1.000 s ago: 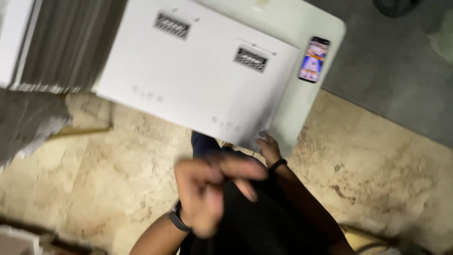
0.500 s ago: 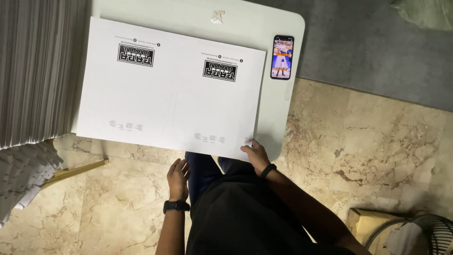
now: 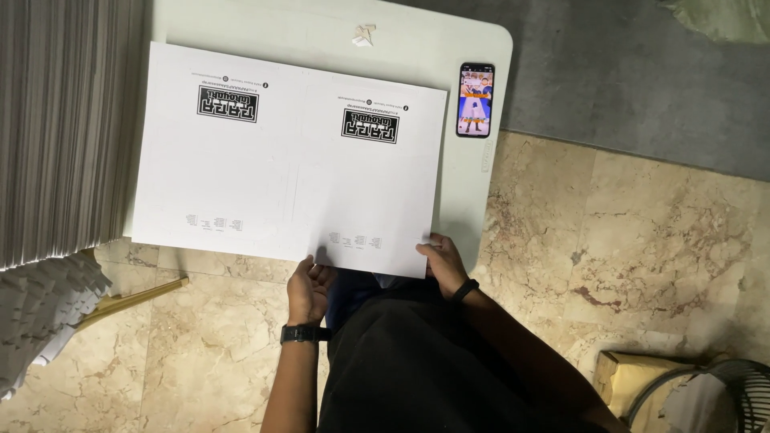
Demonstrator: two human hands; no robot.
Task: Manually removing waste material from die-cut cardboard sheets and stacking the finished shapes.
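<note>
A large white printed sheet (image 3: 265, 176) lies flat on a small white table (image 3: 473, 192), overhanging its near edge. My right hand (image 3: 439, 261) grips the sheet's near right corner. My left hand (image 3: 309, 287), with a black watch on the wrist, reaches up under the sheet's near edge, fingers partly hidden by the paper. I cannot tell if it holds the sheet. My dark-clothed body fills the bottom centre.
A tall stack of sheets (image 3: 68, 128) stands at the left, with more piled paper (image 3: 40, 313) below it. A phone (image 3: 475, 100) with a lit screen lies on the table's right edge. A wooden stick (image 3: 132, 298) lies on the marble floor. A fan (image 3: 706, 397) and box sit bottom right.
My left hand came up from beside my leg to the sheet's near edge. The right hand stays at the sheet's corner. The view steadied and tilted slightly.
</note>
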